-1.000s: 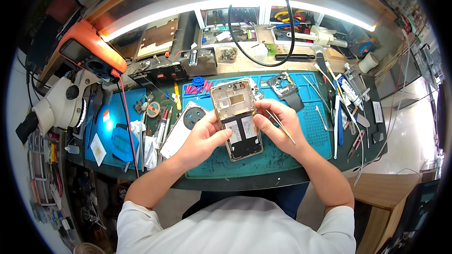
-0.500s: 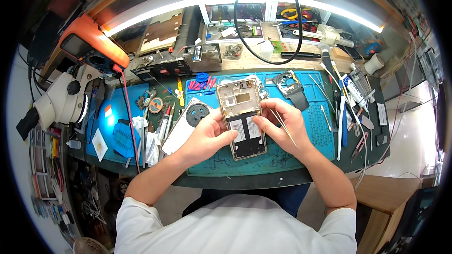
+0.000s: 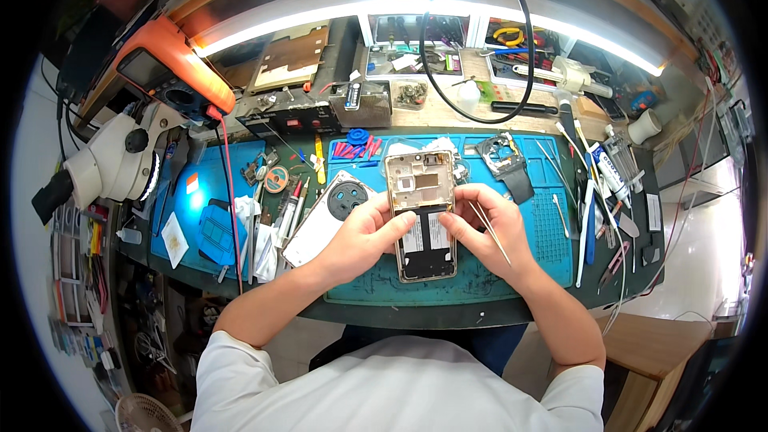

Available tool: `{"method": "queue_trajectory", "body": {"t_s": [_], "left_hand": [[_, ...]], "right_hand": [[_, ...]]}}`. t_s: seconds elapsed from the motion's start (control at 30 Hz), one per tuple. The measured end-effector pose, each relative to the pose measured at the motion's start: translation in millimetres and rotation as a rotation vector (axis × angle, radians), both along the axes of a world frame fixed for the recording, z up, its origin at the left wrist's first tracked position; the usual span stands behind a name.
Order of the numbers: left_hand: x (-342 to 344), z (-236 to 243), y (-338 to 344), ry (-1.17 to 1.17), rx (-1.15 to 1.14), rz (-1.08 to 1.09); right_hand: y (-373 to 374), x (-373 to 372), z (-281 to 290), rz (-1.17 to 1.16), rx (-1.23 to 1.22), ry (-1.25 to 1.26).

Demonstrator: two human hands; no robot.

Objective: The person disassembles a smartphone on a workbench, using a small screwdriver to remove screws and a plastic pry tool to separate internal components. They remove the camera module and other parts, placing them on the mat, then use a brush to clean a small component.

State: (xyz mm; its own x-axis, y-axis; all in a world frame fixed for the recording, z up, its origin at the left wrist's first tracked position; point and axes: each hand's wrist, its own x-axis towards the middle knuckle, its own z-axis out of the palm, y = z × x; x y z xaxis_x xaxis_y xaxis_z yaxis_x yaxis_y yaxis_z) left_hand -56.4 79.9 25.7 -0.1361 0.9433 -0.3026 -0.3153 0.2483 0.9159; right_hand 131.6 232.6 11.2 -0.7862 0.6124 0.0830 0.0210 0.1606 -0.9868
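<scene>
An opened phone (image 3: 416, 182) is held upright above the blue mat, with its metal frame bare in the upper half. Its black battery (image 3: 426, 262) with white labels fills the lower half. My left hand (image 3: 356, 236) grips the phone's left edge, thumb resting over the battery. On the opposite edge my right hand (image 3: 500, 232) holds the phone, its thumb also at the battery. Slim tweezers (image 3: 490, 234) are tucked in my right hand, pointing away from the phone. A white phone back cover (image 3: 314, 228) with a round black camera ring lies beside my left hand.
An orange multimeter (image 3: 172, 72) and a white microscope (image 3: 112, 156) stand at the left. A camera-ring phone part (image 3: 502, 156) lies beyond my right hand. Brushes, swabs and a white tube (image 3: 610, 174) crowd the right side. A black cable loop (image 3: 530, 40) hangs in front.
The phone has turned slightly and now stands straighter. My left thumb has slid from its edge further onto the battery. The whole view has shifted a little.
</scene>
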Motion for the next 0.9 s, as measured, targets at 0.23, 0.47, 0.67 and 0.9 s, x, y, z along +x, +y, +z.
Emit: {"method": "queue_trajectory", "body": {"t_s": [0.23, 0.47, 0.67, 0.9], "left_hand": [[2.1, 0.7, 0.1, -0.012, 0.024, 0.001], [2.8, -10.8, 0.2, 0.022, 0.176, -0.004], [4.0, -10.6, -0.3, -0.029, 0.138, 0.011], [11.2, -3.8, 1.0, 0.085, 0.152, -0.057]], "right_hand": [[-0.8, -0.1, 0.4, 0.009, 0.015, -0.004], [-1.4, 0.8, -3.7, 0.014, -0.004, -0.021], [8.4, 10.5, 1.7, 0.033, 0.179, -0.064], [1.2, 59.3, 20.1, -0.276, 0.421, -0.130]]}}
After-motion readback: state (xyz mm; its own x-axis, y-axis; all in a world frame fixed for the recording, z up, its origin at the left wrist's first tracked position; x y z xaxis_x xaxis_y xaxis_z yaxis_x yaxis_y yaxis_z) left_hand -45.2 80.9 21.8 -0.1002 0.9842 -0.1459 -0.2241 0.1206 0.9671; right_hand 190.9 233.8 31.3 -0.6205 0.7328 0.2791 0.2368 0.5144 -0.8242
